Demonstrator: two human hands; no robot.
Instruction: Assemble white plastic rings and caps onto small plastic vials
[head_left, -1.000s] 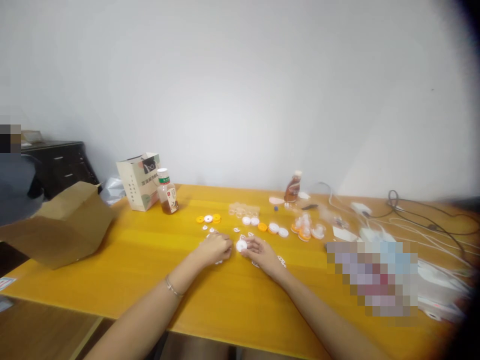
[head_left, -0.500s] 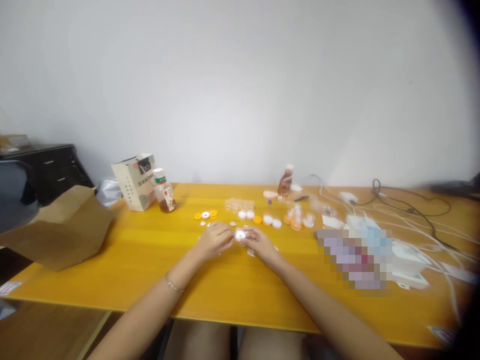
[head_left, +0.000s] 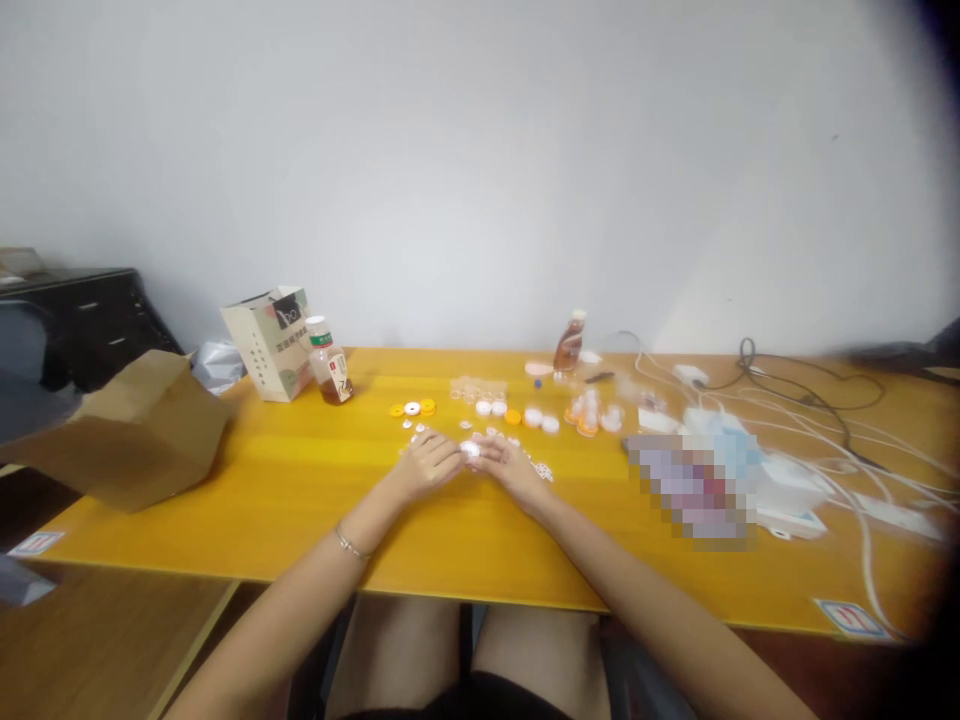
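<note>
Between my two hands, above the wooden table, is a small round white plastic disc. My right hand pinches it from the right. The fingers of my left hand are curled against its left side, their tips partly hidden. Just beyond the hands lie yellow and white ring-shaped pieces, white round caps and an orange disc. Small white parts are scattered around the right hand; blur hides their detail.
A brown paper bag, a printed carton bag and a drink bottle stand on the left. Another bottle is at the back. Clear-and-orange pieces, a pixelated patch and tangled cables occupy the right.
The camera view has tilted down a little. My left fingers have come closer against the white disc, and the right hand keeps its pinch on it.
</note>
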